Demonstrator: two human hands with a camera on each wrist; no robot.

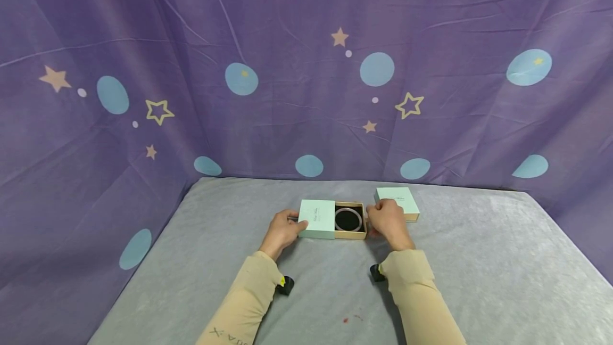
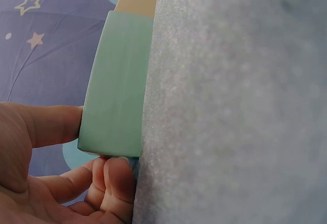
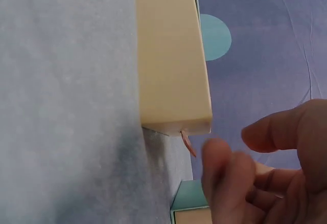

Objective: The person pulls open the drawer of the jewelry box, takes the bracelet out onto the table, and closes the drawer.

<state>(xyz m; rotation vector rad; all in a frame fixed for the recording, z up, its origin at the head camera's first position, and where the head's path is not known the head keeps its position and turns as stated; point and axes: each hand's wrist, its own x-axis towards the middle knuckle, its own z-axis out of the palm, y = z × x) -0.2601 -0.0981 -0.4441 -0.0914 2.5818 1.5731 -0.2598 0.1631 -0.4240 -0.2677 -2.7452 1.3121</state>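
A pale green sliding box [image 1: 317, 218] lies on the grey cloth, its cream drawer [image 1: 351, 235] pulled partway out to the right. Inside the drawer a round, bangle-like ring [image 1: 348, 219] rests on black lining. My left hand [image 1: 281, 230] holds the sleeve's left end, thumb on top and bent fingers [image 2: 118, 178] against the end face. Just past the drawer's right end is my right hand [image 1: 387, 221]; in the right wrist view its thumb and fingertips stand apart from a small ribbon tab [image 3: 188, 143] with nothing between them.
A second pale green box [image 1: 402, 200] with a cream base sits behind my right hand. Purple curtain [image 1: 306, 95] with stars and dots hangs along the back and left of the cloth-covered table [image 1: 498, 270]. Small red marks [image 1: 346, 320] show near the front.
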